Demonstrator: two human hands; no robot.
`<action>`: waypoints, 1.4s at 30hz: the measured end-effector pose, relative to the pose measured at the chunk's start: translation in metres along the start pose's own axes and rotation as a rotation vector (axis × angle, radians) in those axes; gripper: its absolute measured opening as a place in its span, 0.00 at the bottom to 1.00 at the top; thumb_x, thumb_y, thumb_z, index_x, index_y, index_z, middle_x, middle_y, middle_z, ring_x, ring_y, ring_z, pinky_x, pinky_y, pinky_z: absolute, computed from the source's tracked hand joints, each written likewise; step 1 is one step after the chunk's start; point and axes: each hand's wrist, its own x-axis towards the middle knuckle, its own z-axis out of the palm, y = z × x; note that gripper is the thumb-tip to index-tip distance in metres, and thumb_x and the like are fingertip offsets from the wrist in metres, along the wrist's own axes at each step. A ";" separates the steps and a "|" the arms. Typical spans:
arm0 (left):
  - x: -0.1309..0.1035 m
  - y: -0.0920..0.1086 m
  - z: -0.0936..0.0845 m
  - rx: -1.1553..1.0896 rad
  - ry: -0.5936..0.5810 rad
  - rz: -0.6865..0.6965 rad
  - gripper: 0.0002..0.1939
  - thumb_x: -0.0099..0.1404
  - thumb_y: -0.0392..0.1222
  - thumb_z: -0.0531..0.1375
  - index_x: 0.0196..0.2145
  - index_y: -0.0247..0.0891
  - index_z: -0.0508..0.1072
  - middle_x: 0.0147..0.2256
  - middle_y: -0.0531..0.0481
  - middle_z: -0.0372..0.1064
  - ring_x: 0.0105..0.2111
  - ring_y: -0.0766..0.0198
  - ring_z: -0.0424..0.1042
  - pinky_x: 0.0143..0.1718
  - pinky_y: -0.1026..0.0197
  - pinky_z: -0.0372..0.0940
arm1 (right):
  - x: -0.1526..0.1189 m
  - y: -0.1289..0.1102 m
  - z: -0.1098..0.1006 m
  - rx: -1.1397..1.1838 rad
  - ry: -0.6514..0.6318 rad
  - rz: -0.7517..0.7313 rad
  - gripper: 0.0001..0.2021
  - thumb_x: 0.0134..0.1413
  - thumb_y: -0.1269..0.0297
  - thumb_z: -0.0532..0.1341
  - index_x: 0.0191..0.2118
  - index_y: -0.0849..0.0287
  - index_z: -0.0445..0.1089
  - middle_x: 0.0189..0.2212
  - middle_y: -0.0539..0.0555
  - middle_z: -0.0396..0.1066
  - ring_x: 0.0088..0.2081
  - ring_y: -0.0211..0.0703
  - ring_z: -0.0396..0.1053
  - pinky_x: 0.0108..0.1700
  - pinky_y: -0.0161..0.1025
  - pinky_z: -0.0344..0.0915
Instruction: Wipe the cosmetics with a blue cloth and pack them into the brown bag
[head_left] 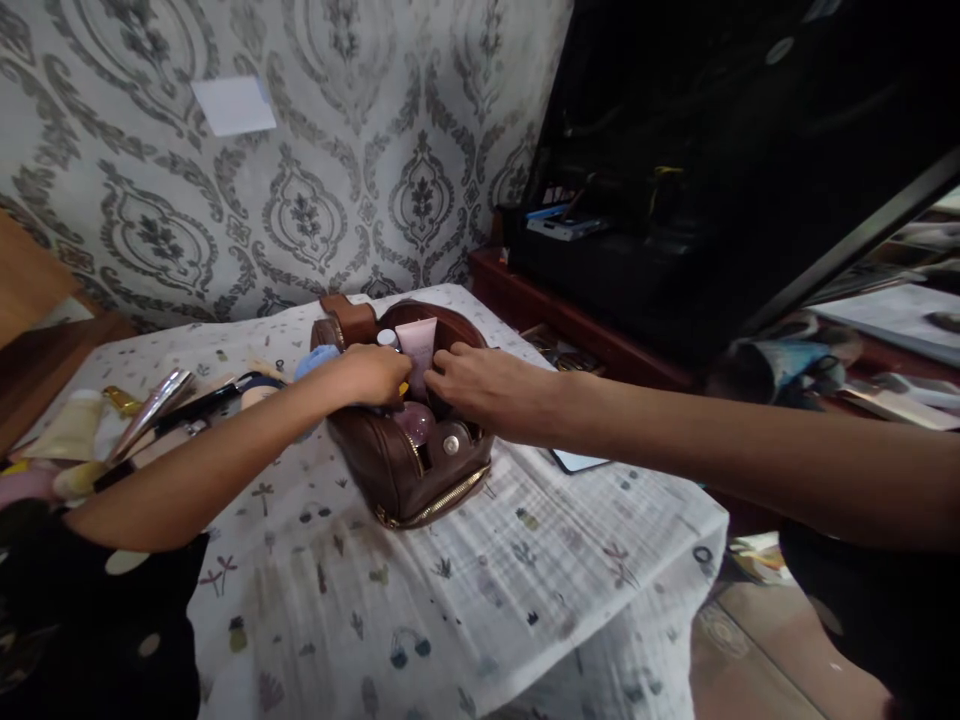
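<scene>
A brown leather bag (382, 460) with a gold zipper lies unzipped on the patterned cloth. Inside it a pale pink tube (417, 345) stands upright beside a white cap (388, 339), with a rounded pinkish item (415, 423) lower down. My left hand (379, 376) reaches into the bag at its left side, its fingers closed; what they hold, if anything, is hidden. From the right, my right hand (476, 388) reaches over the bag's edge, fingers curled close to the tube. Whether it grips anything is unclear.
Cosmetic tubes and brushes (154, 410) are spread at the left, near a blue item (316, 362). A phone-like flat object (579, 461) lies right of the bag. Beyond the cloth-covered table (525, 600) stand a dark screen (720, 170) and a red-brown cabinet (525, 300).
</scene>
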 end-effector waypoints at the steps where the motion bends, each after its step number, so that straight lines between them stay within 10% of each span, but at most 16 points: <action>1: -0.002 0.002 -0.004 0.016 0.008 -0.027 0.17 0.65 0.44 0.59 0.48 0.37 0.78 0.47 0.37 0.78 0.47 0.47 0.77 0.44 0.55 0.70 | -0.003 0.004 0.001 -0.009 0.059 -0.035 0.10 0.63 0.78 0.56 0.46 0.66 0.73 0.42 0.62 0.73 0.42 0.48 0.69 0.39 0.41 0.63; 12: 0.000 -0.001 -0.002 -0.005 0.139 -0.107 0.19 0.70 0.48 0.54 0.47 0.36 0.79 0.44 0.35 0.78 0.46 0.44 0.77 0.42 0.54 0.70 | -0.029 0.032 0.034 0.134 0.565 0.045 0.12 0.67 0.69 0.54 0.37 0.64 0.74 0.44 0.62 0.72 0.45 0.50 0.65 0.48 0.46 0.64; 22: -0.017 -0.007 -0.016 -0.009 0.479 -0.162 0.20 0.69 0.41 0.56 0.57 0.39 0.70 0.47 0.39 0.77 0.47 0.47 0.76 0.45 0.53 0.69 | -0.029 0.025 0.032 0.311 0.511 0.265 0.11 0.66 0.67 0.56 0.44 0.65 0.75 0.44 0.62 0.71 0.47 0.51 0.68 0.45 0.43 0.65; 34: 0.001 -0.020 -0.006 -0.260 0.534 0.009 0.20 0.67 0.35 0.54 0.54 0.46 0.75 0.50 0.50 0.78 0.51 0.56 0.75 0.52 0.60 0.66 | -0.024 0.021 0.036 0.366 0.507 0.264 0.11 0.66 0.69 0.56 0.44 0.66 0.76 0.48 0.64 0.69 0.48 0.51 0.68 0.52 0.46 0.67; 42: -0.048 0.001 0.002 -0.285 0.742 -0.079 0.15 0.73 0.40 0.51 0.51 0.41 0.73 0.41 0.47 0.78 0.42 0.56 0.76 0.42 0.59 0.65 | -0.032 0.006 0.029 0.179 0.564 0.040 0.12 0.67 0.69 0.56 0.38 0.63 0.78 0.48 0.63 0.74 0.56 0.55 0.63 0.57 0.54 0.63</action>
